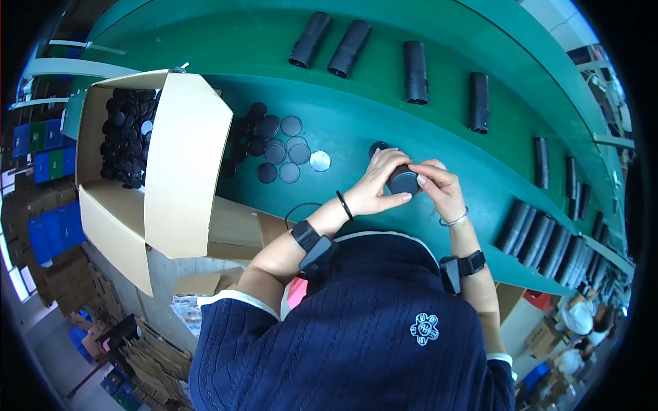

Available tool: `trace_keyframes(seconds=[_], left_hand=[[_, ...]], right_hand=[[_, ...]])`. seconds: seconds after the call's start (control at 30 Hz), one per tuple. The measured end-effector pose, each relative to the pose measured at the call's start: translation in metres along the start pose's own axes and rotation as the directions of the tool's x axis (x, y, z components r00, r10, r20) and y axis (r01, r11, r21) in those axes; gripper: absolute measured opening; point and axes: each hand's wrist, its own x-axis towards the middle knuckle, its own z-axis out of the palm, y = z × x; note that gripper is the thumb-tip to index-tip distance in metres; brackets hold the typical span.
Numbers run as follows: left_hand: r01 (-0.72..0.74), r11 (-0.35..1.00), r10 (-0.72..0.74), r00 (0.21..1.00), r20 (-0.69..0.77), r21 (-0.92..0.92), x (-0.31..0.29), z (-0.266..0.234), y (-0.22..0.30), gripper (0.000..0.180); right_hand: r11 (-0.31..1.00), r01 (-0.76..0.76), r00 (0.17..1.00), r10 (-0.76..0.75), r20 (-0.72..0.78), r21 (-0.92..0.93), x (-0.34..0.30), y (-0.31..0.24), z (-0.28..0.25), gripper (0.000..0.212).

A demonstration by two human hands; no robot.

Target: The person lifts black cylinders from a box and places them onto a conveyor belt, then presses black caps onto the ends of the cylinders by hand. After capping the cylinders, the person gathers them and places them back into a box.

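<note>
Both of my hands hold a black tube above the green table, its round capped end (404,181) turned toward me. My left hand (375,181) wraps over the tube from the left, with the thumb along the near edge. The tube's dark far end pokes out beyond those fingers. On the other side, my right hand (441,185) pinches the rim of the round end between thumb and fingers. Much of the tube's body is hidden under my hands. Left of them lie several loose black round caps (290,172) and a pale silvery disc (320,161).
An open cardboard box (188,168) full of black caps stands at the left. Several black tubes (415,72) lie along the green belt (449,82) beyond the table (343,116). More tubes (541,240) sit in a row at the right. People are at work at far right.
</note>
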Motion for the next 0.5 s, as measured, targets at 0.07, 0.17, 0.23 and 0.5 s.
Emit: trace_keyframes(seconds=[0.07,0.17,0.23,0.5], left_hand=[[0.014,1.000,-0.014,1.000,0.010,0.019,-0.003,0.004,-0.007,0.064],[0.009,1.000,-0.009,1.000,0.016,-0.025,-0.005,0.007,-0.007,0.057],[-0.009,1.000,0.010,0.999,0.045,-0.015,0.003,0.001,-0.007,0.059],[0.325,0.898,-0.389,0.902,-0.187,-0.298,0.040,-0.040,-0.034,0.087]], right_hand=[[0.999,0.020,1.000,-0.020,-0.002,-0.029,-0.003,0.001,0.004,0.021],[0.999,0.031,0.999,-0.032,-0.026,-0.030,-0.009,0.005,0.006,0.022],[0.999,0.040,0.998,-0.041,-0.047,-0.005,-0.007,0.007,0.007,0.022],[0.964,-0.057,0.991,0.086,-0.100,0.260,0.022,-0.005,0.012,0.041]])
